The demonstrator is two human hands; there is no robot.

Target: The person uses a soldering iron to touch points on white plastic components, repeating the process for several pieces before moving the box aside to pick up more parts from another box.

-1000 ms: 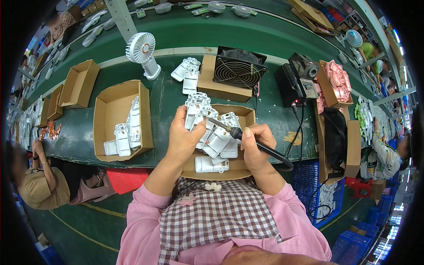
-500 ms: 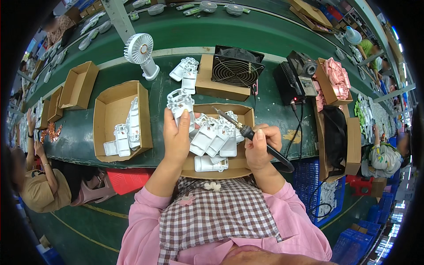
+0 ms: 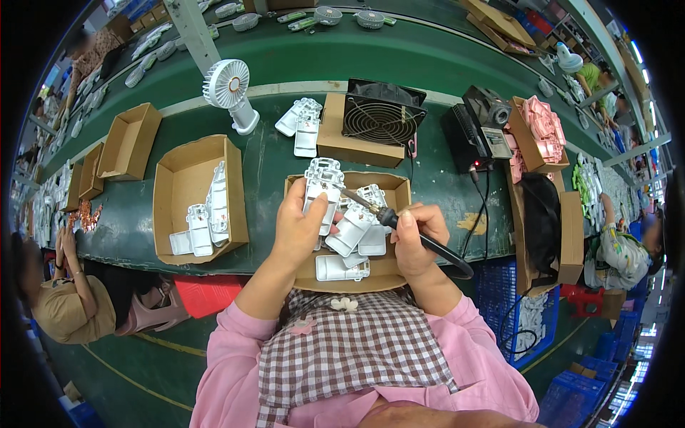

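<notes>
Bench (image 3: pixel 270 171), green, runs across in front of the worker; layout unchanged from half a second ago. At its near edge, a near box (image 3: pixel 397 192) of cardboard, loose casings (image 3: pixel 349 232) overlapping inside. To the left, apart from it, a left box (image 3: pixel 187 171) with stacked casings (image 3: pixel 200 235) toward its right side. Beyond the near box, a black framed fan (image 3: pixel 382 118), grille toward the worker; farther left, a small white fan (image 3: pixel 228 84), upright.

Hands are where the change lies. Right hand (image 3: pixel 421 239) is closed around the grip of a soldering iron (image 3: pixel 387 216), shaft slanting up and leftward over the near box. It dips and shifts only a little.

Left hand (image 3: pixel 298 221) grips a white casing (image 3: pixel 322 178), narrow hold, thumb across its face. Casing is held up over the near box's left part. Half a second ago it is farther left, with a plain gap to the iron; that gap is now nearly gone.

Smallest: iron tip (image 3: pixel 347 192), at the casing's right side. Touching or just short, I cannot tell. My reading: work is back where iron and casing meet.
</notes>
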